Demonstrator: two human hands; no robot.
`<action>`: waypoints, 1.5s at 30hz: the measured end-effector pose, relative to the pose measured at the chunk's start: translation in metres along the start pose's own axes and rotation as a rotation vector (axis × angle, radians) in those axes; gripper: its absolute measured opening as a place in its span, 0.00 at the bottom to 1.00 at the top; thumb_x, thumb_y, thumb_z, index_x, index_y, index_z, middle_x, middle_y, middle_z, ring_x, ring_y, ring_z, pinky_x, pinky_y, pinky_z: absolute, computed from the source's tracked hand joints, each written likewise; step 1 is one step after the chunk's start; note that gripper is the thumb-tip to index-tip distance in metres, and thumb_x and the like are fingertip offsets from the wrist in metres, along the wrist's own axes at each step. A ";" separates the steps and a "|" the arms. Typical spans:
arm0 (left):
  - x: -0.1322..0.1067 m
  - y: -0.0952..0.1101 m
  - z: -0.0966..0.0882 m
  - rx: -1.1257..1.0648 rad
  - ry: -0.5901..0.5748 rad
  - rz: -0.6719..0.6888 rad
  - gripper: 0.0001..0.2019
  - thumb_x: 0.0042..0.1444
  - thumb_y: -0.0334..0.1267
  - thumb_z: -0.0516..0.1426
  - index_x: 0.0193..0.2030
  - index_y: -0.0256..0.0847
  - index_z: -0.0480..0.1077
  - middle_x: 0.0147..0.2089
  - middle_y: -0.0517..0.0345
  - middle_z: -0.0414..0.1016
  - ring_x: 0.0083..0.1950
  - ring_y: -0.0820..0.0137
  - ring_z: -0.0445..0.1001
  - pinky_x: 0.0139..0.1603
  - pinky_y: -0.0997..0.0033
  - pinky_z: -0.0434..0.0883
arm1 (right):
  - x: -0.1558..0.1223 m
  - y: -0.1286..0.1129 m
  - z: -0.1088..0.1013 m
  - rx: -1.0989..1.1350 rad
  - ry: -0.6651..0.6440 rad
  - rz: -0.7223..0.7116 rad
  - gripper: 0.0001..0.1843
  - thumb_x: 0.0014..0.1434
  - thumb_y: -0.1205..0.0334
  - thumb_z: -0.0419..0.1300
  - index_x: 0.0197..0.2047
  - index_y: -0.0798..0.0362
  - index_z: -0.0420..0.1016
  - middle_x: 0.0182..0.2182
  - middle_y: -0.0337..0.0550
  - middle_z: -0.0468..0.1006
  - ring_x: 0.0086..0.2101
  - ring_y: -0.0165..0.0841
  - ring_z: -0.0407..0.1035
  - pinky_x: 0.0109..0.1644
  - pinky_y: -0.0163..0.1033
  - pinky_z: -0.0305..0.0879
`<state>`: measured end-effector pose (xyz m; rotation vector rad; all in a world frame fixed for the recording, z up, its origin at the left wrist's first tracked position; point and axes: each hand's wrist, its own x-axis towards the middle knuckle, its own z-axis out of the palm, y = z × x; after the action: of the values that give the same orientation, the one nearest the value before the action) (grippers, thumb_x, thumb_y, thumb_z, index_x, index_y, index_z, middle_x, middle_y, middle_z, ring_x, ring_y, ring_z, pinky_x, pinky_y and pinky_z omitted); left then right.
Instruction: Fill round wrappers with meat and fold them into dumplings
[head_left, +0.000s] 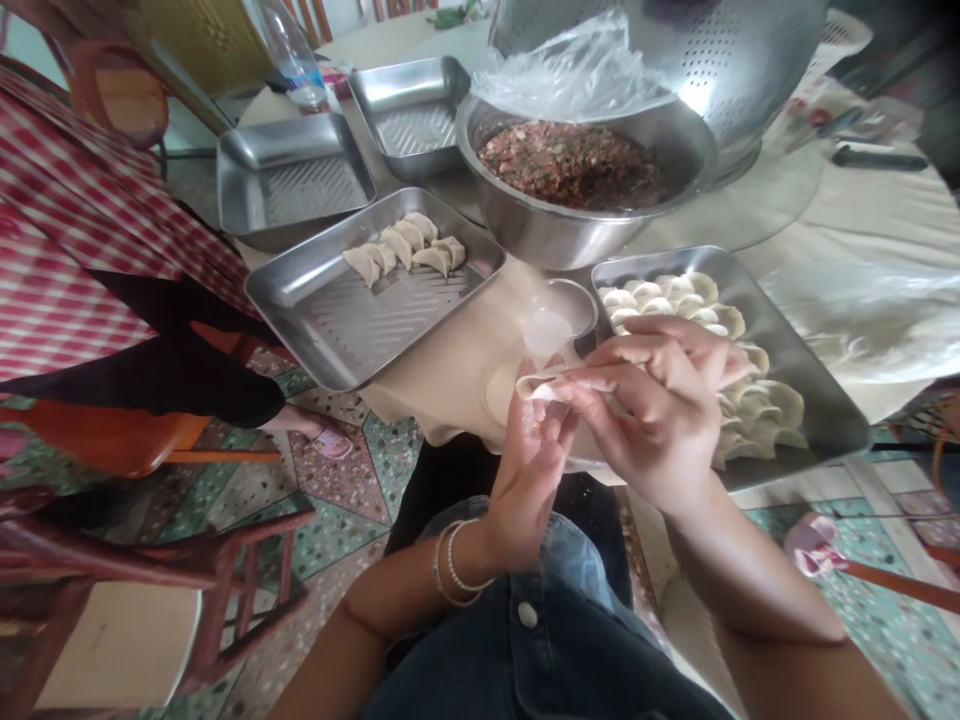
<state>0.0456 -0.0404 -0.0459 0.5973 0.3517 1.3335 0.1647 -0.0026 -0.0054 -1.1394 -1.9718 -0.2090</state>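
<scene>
A dumpling (538,386) with a pale wrapper is held between my two hands above the table's edge. My left hand (529,465) supports it from below, fingers curled round it. The thumb and fingers of my right hand (660,400) pinch its right edge. Beyond them stands a small round bowl (581,300), partly hidden, with something pale at it. Right of my hands, a metal tray (817,425) carries many folded dumplings (761,410), some behind my right hand. A large steel bowl (547,230) holds minced filling (570,165).
Another metal tray (322,330) holds several dumplings (405,245). Two further trays (292,185) (412,110) lie behind it. A plastic bag (577,75) drapes over the steel bowl, before a perforated colander (705,60). A person in a checked garment (82,230) stands left, near chairs (120,640).
</scene>
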 end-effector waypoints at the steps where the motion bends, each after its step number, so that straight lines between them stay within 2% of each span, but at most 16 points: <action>1: -0.001 -0.001 0.001 -0.004 0.004 0.009 0.25 0.63 0.42 0.55 0.66 0.57 0.57 0.72 0.65 0.56 0.74 0.68 0.49 0.75 0.61 0.49 | 0.000 0.000 0.001 0.016 -0.009 0.002 0.07 0.58 0.61 0.65 0.42 0.47 0.77 0.38 0.42 0.77 0.51 0.44 0.66 0.52 0.53 0.55; 5: -0.001 0.001 0.002 0.039 0.044 -0.025 0.27 0.62 0.45 0.56 0.67 0.54 0.55 0.71 0.60 0.58 0.74 0.64 0.50 0.74 0.59 0.53 | 0.000 0.001 0.004 0.030 -0.056 0.000 0.17 0.55 0.56 0.68 0.49 0.41 0.75 0.38 0.37 0.79 0.49 0.42 0.65 0.51 0.51 0.57; 7: 0.000 0.003 0.000 0.065 0.041 -0.026 0.29 0.63 0.43 0.55 0.69 0.54 0.51 0.71 0.60 0.56 0.74 0.63 0.49 0.74 0.58 0.53 | 0.000 0.001 0.005 0.041 -0.049 -0.011 0.15 0.54 0.58 0.68 0.46 0.39 0.76 0.37 0.35 0.78 0.49 0.41 0.64 0.50 0.50 0.57; 10: 0.000 0.006 -0.004 0.098 -0.011 0.000 0.30 0.64 0.37 0.53 0.70 0.60 0.48 0.71 0.68 0.57 0.74 0.67 0.49 0.75 0.61 0.51 | 0.001 0.000 0.004 0.048 -0.050 -0.035 0.10 0.56 0.60 0.67 0.42 0.40 0.77 0.39 0.36 0.76 0.50 0.41 0.62 0.52 0.51 0.55; 12: 0.000 0.008 -0.005 0.135 -0.048 0.013 0.29 0.65 0.34 0.52 0.69 0.63 0.50 0.70 0.71 0.58 0.74 0.68 0.51 0.74 0.63 0.52 | 0.002 0.000 0.002 0.052 -0.078 -0.054 0.08 0.58 0.60 0.65 0.42 0.42 0.76 0.41 0.38 0.74 0.52 0.42 0.61 0.54 0.52 0.54; 15: 0.001 0.010 -0.006 0.214 -0.058 0.064 0.26 0.65 0.33 0.52 0.66 0.61 0.58 0.69 0.67 0.62 0.72 0.67 0.57 0.72 0.63 0.57 | 0.004 0.000 0.000 0.058 -0.100 -0.063 0.06 0.59 0.59 0.63 0.41 0.45 0.75 0.42 0.42 0.71 0.53 0.44 0.61 0.54 0.53 0.54; 18: 0.002 0.011 -0.008 0.297 -0.034 0.104 0.23 0.63 0.33 0.54 0.63 0.55 0.64 0.66 0.59 0.67 0.68 0.64 0.64 0.68 0.61 0.63 | 0.004 0.000 0.000 0.068 -0.066 -0.016 0.12 0.57 0.56 0.65 0.45 0.45 0.74 0.43 0.44 0.70 0.51 0.45 0.63 0.54 0.53 0.55; 20: 0.002 0.013 -0.010 0.345 -0.041 0.117 0.21 0.63 0.32 0.55 0.61 0.54 0.67 0.63 0.59 0.71 0.64 0.65 0.68 0.65 0.63 0.66 | 0.004 0.001 0.000 0.069 -0.058 -0.005 0.19 0.55 0.54 0.66 0.50 0.41 0.72 0.45 0.44 0.70 0.50 0.44 0.63 0.54 0.54 0.55; 22: 0.002 0.016 -0.012 0.374 -0.046 0.100 0.22 0.63 0.31 0.55 0.61 0.56 0.67 0.61 0.61 0.72 0.63 0.67 0.69 0.64 0.65 0.67 | 0.002 0.002 0.001 0.064 -0.065 -0.026 0.21 0.55 0.55 0.66 0.52 0.36 0.73 0.47 0.42 0.69 0.51 0.44 0.62 0.55 0.55 0.55; 25: 0.004 0.022 -0.015 0.412 -0.014 0.031 0.28 0.61 0.31 0.57 0.65 0.63 0.60 0.61 0.65 0.71 0.65 0.66 0.68 0.65 0.64 0.66 | 0.001 0.004 0.003 0.105 -0.074 -0.050 0.15 0.56 0.59 0.65 0.46 0.32 0.77 0.46 0.38 0.69 0.52 0.41 0.60 0.56 0.54 0.54; 27: 0.006 0.026 -0.016 0.482 0.008 0.007 0.30 0.59 0.33 0.59 0.65 0.63 0.60 0.60 0.65 0.72 0.65 0.64 0.67 0.66 0.62 0.65 | 0.001 0.005 0.004 0.166 -0.094 -0.053 0.13 0.58 0.62 0.64 0.44 0.33 0.78 0.44 0.38 0.69 0.51 0.39 0.60 0.56 0.52 0.55; 32: 0.011 0.030 -0.023 0.599 -0.013 -0.007 0.19 0.57 0.36 0.60 0.55 0.55 0.72 0.55 0.62 0.77 0.56 0.61 0.75 0.57 0.59 0.73 | 0.003 0.007 0.002 0.292 -0.160 -0.042 0.08 0.59 0.59 0.63 0.42 0.38 0.79 0.38 0.39 0.69 0.49 0.36 0.60 0.54 0.49 0.57; 35: 0.011 0.032 -0.025 0.650 -0.012 -0.003 0.20 0.56 0.34 0.61 0.56 0.53 0.72 0.51 0.61 0.79 0.49 0.65 0.78 0.50 0.63 0.76 | 0.004 0.005 0.001 0.304 -0.186 -0.038 0.10 0.57 0.52 0.64 0.43 0.37 0.79 0.43 0.39 0.70 0.50 0.37 0.60 0.54 0.51 0.56; 37: 0.011 0.033 -0.025 0.700 -0.012 0.021 0.22 0.55 0.33 0.61 0.57 0.52 0.72 0.51 0.62 0.79 0.48 0.66 0.78 0.49 0.65 0.76 | 0.005 0.001 0.001 0.275 -0.208 -0.068 0.11 0.56 0.50 0.65 0.43 0.37 0.79 0.47 0.39 0.71 0.52 0.39 0.59 0.55 0.52 0.55; 42: 0.013 0.033 -0.021 0.848 0.024 0.090 0.14 0.55 0.32 0.61 0.47 0.52 0.77 0.41 0.66 0.80 0.42 0.67 0.78 0.45 0.67 0.75 | 0.011 -0.008 0.000 0.244 -0.297 -0.106 0.04 0.60 0.59 0.62 0.36 0.46 0.78 0.41 0.41 0.72 0.54 0.40 0.59 0.56 0.51 0.55; 45: 0.014 0.031 -0.019 0.853 0.067 0.142 0.11 0.56 0.35 0.60 0.45 0.53 0.77 0.44 0.64 0.79 0.42 0.67 0.77 0.43 0.66 0.76 | 0.007 -0.008 0.000 0.270 -0.287 -0.065 0.08 0.59 0.54 0.62 0.41 0.46 0.76 0.46 0.42 0.70 0.56 0.41 0.58 0.59 0.52 0.54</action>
<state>0.0136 -0.0196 -0.0416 1.3026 0.9666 1.3097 0.1572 -0.0027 0.0019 -0.9707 -2.2094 0.1935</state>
